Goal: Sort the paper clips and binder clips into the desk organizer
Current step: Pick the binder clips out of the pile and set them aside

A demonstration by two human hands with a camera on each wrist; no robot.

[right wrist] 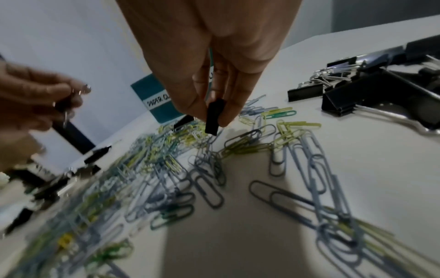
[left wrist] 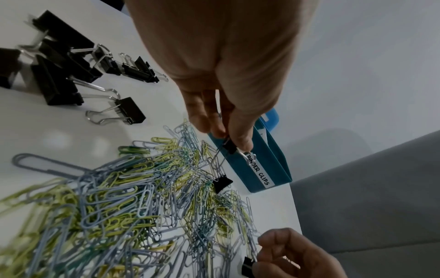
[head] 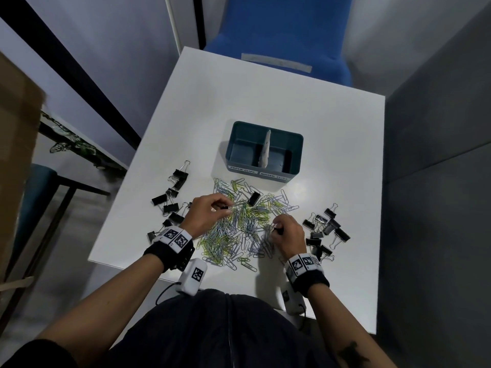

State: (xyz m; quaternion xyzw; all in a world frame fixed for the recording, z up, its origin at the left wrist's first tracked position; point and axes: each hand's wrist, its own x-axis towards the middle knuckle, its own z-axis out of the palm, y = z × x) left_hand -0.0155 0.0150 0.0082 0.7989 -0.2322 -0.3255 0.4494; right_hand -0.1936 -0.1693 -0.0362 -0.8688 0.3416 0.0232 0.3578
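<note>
A heap of grey, blue and yellow-green paper clips point(head: 239, 224) covers the table's near middle. Behind it stands the teal desk organizer point(head: 297, 144), two compartments labelled for paper clips and binder clips. My left hand point(head: 210, 211) pinches a small black binder clip point(left wrist: 229, 145) just above the heap. My right hand point(head: 287, 232) pinches another small black binder clip point(right wrist: 214, 117) over the heap's right side, with a few paper clips dangling from it. One black binder clip point(head: 254, 198) lies on top of the heap.
Black binder clips lie in two groups, one at the left point(head: 172, 197) and one at the right point(head: 326, 232). The white table point(head: 265, 102) has edges close on every side. A blue chair point(head: 279, 30) stands beyond it.
</note>
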